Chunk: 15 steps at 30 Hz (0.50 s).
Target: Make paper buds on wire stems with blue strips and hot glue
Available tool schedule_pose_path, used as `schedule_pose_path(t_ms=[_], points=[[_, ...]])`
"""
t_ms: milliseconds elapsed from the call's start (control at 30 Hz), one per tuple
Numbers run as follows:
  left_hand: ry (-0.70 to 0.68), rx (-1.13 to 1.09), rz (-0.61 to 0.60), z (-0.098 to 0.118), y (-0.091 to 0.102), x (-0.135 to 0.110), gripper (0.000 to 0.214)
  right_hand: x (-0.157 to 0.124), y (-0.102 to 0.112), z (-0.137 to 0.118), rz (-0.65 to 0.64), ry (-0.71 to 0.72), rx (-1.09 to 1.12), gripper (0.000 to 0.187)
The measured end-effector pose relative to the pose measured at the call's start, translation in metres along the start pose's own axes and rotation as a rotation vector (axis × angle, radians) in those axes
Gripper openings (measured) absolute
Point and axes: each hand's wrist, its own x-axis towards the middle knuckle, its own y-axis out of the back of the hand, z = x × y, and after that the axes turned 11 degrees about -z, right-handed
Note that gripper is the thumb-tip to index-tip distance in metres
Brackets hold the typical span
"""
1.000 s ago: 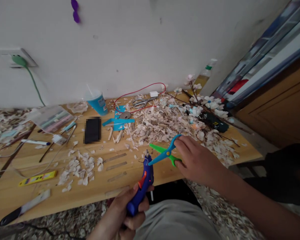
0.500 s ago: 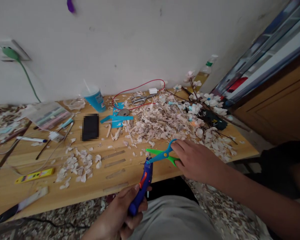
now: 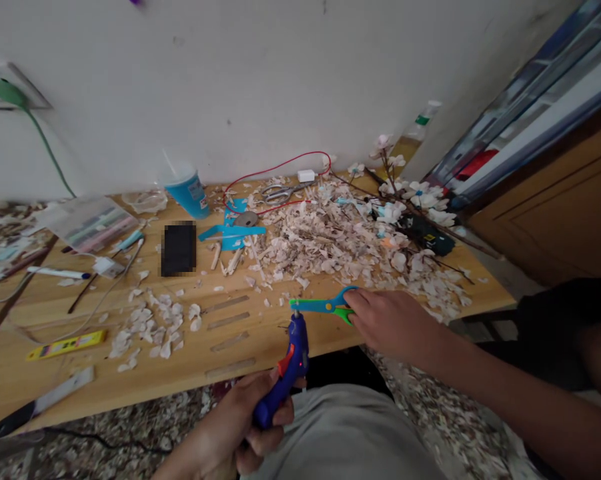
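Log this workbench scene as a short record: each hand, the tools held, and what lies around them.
Left hand: grips a blue glue gun, nozzle pointing away from the body
Right hand: holds blue-and-green scissors
Scissors' blades: almost together, tips at the nozzle; contact unclear
Glue gun light: small, red, lit
Beyond the scissors: heap of pale petal-like pieces
Back of table: blue cup, grey-handled scissors
Left front: yellow packet
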Motion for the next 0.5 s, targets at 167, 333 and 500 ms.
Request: schedule_pose_path(t_ms=[167, 333, 500], points=[[-0.022, -0.08, -0.103, -0.002, 0.005, -0.002, 0.049, -0.005, -0.008, 0.006, 0.016, -0.058, 0.21, 0.007], [-0.083, -0.061, -0.095, 0.002, -0.004, -0.002, 0.05, -0.013, -0.008, 0.003, 0.059, 0.012, 0.239, 0.033], [-0.151, 0.113, -0.028, 0.001, -0.002, 0.004, 0.053, -0.02, 0.005, 0.011, 0.027, -0.018, 0.26, 0.039]])
